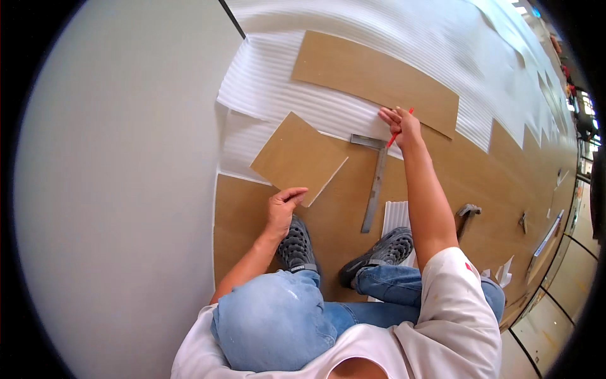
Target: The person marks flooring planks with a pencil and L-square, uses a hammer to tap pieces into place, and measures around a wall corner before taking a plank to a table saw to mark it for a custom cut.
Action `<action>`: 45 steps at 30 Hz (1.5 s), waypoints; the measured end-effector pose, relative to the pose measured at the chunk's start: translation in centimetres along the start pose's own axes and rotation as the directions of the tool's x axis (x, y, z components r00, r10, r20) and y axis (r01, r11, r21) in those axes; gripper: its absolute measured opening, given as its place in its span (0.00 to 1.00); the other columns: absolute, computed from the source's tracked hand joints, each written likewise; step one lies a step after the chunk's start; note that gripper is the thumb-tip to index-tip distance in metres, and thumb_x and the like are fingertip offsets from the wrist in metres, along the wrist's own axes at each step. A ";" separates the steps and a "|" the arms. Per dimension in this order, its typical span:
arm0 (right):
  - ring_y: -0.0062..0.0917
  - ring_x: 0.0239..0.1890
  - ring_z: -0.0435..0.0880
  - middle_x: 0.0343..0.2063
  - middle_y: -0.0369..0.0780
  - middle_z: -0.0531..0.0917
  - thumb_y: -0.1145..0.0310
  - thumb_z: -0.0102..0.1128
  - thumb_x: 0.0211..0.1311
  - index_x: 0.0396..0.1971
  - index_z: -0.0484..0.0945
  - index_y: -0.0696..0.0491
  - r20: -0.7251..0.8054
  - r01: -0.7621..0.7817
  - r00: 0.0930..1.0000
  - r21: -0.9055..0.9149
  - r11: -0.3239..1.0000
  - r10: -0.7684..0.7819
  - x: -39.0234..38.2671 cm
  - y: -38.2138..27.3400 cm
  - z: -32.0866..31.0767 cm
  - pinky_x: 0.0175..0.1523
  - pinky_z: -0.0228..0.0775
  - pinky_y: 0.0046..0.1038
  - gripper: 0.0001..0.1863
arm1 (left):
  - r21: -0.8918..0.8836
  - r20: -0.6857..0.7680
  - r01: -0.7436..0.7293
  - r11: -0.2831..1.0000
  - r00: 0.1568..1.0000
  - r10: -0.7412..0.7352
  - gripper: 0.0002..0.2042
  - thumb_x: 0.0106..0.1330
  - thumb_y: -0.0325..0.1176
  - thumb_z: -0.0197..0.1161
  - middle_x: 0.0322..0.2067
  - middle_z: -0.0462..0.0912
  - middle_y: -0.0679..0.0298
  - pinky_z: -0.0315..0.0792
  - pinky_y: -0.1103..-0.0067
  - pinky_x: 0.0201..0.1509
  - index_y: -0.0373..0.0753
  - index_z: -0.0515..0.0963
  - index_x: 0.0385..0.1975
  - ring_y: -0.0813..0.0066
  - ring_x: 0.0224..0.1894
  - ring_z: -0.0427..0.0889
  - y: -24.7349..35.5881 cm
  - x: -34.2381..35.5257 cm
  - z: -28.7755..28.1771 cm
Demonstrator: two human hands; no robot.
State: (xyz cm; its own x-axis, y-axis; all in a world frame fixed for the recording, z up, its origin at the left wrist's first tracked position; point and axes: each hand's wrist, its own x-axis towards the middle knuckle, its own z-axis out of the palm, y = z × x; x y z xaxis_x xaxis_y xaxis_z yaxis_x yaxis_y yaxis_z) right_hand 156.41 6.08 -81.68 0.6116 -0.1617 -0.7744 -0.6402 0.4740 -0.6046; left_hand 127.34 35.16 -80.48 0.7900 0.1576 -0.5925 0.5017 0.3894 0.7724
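A squarish tan board [294,151] lies at an angle, and my left hand [284,205] has its fingers pinched at its lower corner. My right hand [401,126], reaching forward, holds a red pencil [392,140] with the fingertips stretched toward the lower edge of a long tan board [372,66]; whether they touch it I cannot tell. A metal square [377,184] lies between the smaller board and my right forearm, its short arm pointing left. My two dark perforated shoes rest on the tan flooring [240,234] below.
A pale wall or panel [113,189] fills the left. White ribbed foam underlay [265,69] lies across the far floor. A hammer [467,211] lies right of my forearm, with small tools and scraps [504,271] farther right. Pale tiles [546,328] show beyond the board's edge.
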 end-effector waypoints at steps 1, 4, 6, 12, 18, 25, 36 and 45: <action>0.29 0.41 0.89 0.42 0.48 0.86 0.65 0.53 0.75 0.41 0.75 0.60 0.064 0.028 0.998 -0.128 0.991 -0.020 -0.5 -0.2 -0.8 0.17 0.51 0.17 0.12 | -0.041 0.013 0.001 0.999 1.000 0.000 0.09 0.67 0.22 0.65 0.40 0.88 0.68 0.74 0.83 0.51 0.36 0.87 0.44 0.82 0.44 0.82 0.2 0.1 1.0; 0.30 0.42 0.90 0.41 0.48 0.87 0.60 0.57 0.73 0.43 0.77 0.60 0.156 0.065 0.988 -0.410 0.910 0.000 -3.4 2.1 -1.8 0.18 0.53 0.16 0.16 | -0.086 0.014 0.008 0.996 1.000 -0.007 0.10 0.67 0.21 0.65 0.42 0.87 0.67 0.74 0.83 0.53 0.35 0.86 0.46 0.80 0.46 0.82 -0.2 0.7 2.3; 0.29 0.43 0.91 0.41 0.46 0.88 0.60 0.58 0.72 0.44 0.78 0.59 0.285 0.007 0.941 -0.556 0.831 0.183 -7.4 3.5 0.4 0.21 0.55 0.16 0.16 | -0.129 -0.011 -0.003 0.992 1.000 0.002 0.10 0.67 0.21 0.64 0.43 0.87 0.66 0.74 0.82 0.54 0.35 0.86 0.46 0.80 0.46 0.82 -0.1 1.2 2.7; 0.13 0.26 0.76 0.30 0.30 0.81 0.60 0.63 0.70 0.42 0.80 0.55 0.529 0.166 0.829 -0.540 0.825 0.180 -11.8 8.6 0.7 0.25 0.55 0.17 0.13 | -0.230 -0.043 0.010 0.973 0.999 -0.020 0.11 0.69 0.23 0.63 0.44 0.87 0.66 0.73 0.84 0.53 0.34 0.85 0.48 0.81 0.46 0.81 1.5 3.5 6.4; 0.11 0.23 0.63 0.25 0.25 0.72 0.65 0.69 0.65 0.40 0.78 0.51 0.506 0.211 0.859 -0.490 0.846 0.079 -9.9 7.1 -0.4 0.27 0.54 0.19 0.10 | 0.156 0.473 0.093 0.983 0.867 -0.157 0.12 0.69 0.30 0.66 0.42 0.86 0.64 0.75 0.83 0.48 0.34 0.84 0.49 0.81 0.43 0.81 7.8 2.3 4.2; 0.09 0.24 0.64 0.26 0.25 0.76 0.65 0.70 0.63 0.40 0.83 0.50 0.651 0.344 0.613 -0.730 0.590 0.448 -8.1 2.6 4.8 0.28 0.52 0.18 0.10 | 0.471 -0.184 -0.225 0.853 0.921 0.344 0.14 0.68 0.36 0.69 0.34 0.84 0.67 0.80 0.78 0.37 0.34 0.79 0.47 0.80 0.33 0.83 9.5 3.7 -2.7; 0.35 0.33 0.85 0.31 0.47 0.88 0.65 0.68 0.49 0.38 0.88 0.51 0.837 0.849 0.520 -0.528 0.001 0.170 -1.2 10.7 21.1 0.41 0.75 0.38 0.14 | 0.028 -0.334 0.044 0.999 0.942 -0.032 0.09 0.69 0.32 0.68 0.28 0.83 0.61 0.82 0.79 0.30 0.34 0.76 0.32 0.74 0.27 0.84 6.2 5.4 -8.9; 0.39 0.37 0.87 0.35 0.45 0.89 0.64 0.63 0.54 0.42 0.89 0.44 0.844 0.856 0.514 -0.517 -0.024 0.154 -1.6 13.0 24.4 0.42 0.77 0.39 0.15 | 0.036 -0.420 0.048 0.998 0.907 -0.028 0.11 0.67 0.32 0.71 0.27 0.83 0.60 0.82 0.79 0.29 0.34 0.76 0.29 0.73 0.27 0.85 5.5 5.6 -10.4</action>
State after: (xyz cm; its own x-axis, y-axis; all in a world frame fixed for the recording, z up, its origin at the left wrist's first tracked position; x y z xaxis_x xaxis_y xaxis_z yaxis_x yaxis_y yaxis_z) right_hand 158.47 33.65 -83.80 0.6076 0.7207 -0.3339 0.2988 -0.5969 -0.7446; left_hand 130.83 47.62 -81.97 0.5547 0.5130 -0.6551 0.5512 0.3633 0.7512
